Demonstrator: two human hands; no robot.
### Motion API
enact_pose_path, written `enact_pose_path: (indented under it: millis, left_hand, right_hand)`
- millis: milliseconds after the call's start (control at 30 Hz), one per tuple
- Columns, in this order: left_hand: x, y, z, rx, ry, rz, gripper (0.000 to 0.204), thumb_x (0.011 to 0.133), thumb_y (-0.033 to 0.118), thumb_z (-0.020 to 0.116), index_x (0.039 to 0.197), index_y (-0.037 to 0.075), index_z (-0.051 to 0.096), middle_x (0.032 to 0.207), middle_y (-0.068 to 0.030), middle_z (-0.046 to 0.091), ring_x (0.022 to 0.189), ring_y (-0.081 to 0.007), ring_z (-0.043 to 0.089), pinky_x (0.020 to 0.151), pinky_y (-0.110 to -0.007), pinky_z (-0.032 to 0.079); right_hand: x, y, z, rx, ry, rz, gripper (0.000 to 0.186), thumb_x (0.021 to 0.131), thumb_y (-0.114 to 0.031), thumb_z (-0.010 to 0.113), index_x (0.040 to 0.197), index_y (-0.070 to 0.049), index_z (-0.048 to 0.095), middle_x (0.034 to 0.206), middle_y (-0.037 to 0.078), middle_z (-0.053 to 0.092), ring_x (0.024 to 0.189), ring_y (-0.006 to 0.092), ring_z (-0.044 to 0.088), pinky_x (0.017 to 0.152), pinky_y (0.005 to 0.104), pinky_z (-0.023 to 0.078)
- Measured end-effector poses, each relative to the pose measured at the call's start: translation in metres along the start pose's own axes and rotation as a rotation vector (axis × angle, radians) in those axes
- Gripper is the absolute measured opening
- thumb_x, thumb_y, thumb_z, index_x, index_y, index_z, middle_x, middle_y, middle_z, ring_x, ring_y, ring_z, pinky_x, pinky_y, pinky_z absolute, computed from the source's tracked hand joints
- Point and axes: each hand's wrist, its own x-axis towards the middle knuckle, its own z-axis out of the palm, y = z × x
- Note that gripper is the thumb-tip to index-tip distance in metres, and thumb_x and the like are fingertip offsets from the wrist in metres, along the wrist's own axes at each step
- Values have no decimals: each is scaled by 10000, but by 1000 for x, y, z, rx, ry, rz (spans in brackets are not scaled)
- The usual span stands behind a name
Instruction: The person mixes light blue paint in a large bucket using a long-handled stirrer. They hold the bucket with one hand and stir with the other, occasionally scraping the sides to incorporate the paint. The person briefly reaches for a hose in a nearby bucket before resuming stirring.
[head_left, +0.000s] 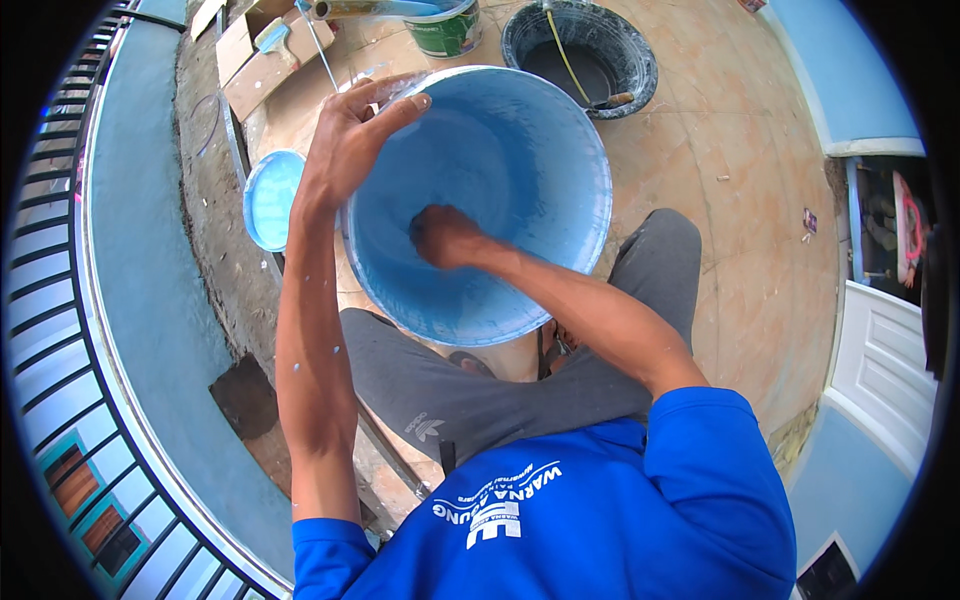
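Note:
A large round bucket point(590, 210) tilts toward me between my knees, its inside coated with light blue paint. My left hand point(358, 130) grips the bucket's upper left rim, thumb along the edge. Deep in the bucket, my right hand point(443, 237) is closed near the bottom, its fingers curled and dark. Whatever that hand holds, if anything, is hidden. Just left of my left forearm lies a round piece smeared with light blue paint point(272, 200). Small blue spots dot my left forearm.
Beyond the bucket stand a green and white pail point(445, 32) and a black tub point(640, 65) with a yellow hose-like strip point(567, 55). A paint brush point(278, 42) rests on cardboard point(258, 85) at the far left. A low blue wall point(150, 250) with black railings borders the left side.

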Motion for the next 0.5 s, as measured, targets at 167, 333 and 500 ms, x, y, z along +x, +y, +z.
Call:
enact_pose_path:
  millis: [167,333,500]
  left_hand:
    - [-4,-6,-9,-23,0,-49,531,861,413,757,1213,15,756,1066,-144,672,1017,-248,669,904,-366,517]
    - [2,-1,4,45,-14,37,546,848,414,760,1221,17,754,1076,-149,666,1033,-270,676,927,-396,520]
    - [6,6,13,60,-32,39,574,830,432,762,1224,14,752,1055,-148,659,1028,-294,682,932,-412,527]
  right_hand:
    - [-2,0,-41,-355,342,-12,195,872,-91,586,988,-51,738,950,216,746,886,359,744,772,495,572]
    - [-5,54,-32,-592,316,56,152,867,-169,639,941,-112,759,898,151,749,890,285,745,751,436,574]
    - [-33,51,3,-404,89,145,202,879,-175,634,1006,-76,756,982,163,756,943,322,745,794,443,587]
